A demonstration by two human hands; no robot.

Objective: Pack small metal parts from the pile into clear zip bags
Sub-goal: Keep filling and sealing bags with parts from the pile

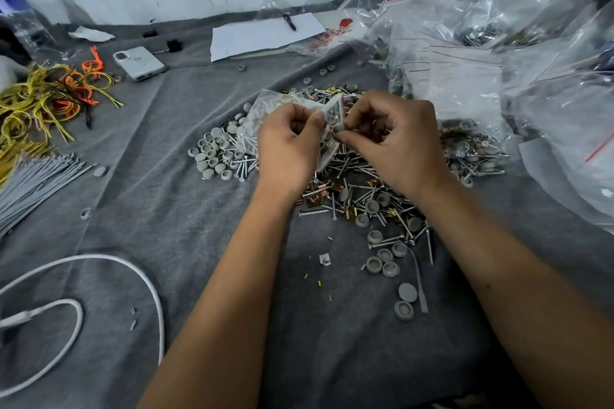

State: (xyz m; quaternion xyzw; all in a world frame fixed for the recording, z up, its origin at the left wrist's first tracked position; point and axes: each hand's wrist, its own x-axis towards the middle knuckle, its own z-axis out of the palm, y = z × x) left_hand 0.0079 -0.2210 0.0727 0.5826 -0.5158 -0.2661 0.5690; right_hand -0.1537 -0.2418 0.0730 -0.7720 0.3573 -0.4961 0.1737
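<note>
At frame centre, the left hand (pixel 288 143) pinches a small clear zip bag (pixel 327 116) with a red seal line, grey parts visible inside. The right hand (pixel 395 139) pinches a grey cap (pixel 339 127) at its mouth. Beneath, the pile (pixel 358 189) mixes screws, brass clips, caps.

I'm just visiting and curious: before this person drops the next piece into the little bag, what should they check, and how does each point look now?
1. Bag gripped by left hand: ok.
2. Right hand pinching a grey cap at the bag: ok.
3. Bag mouth open: cannot tell.
4. Pile of screws within reach: ok.
5. Spare bags nearby: ok.
6. Count in bag: cannot tell.
</note>
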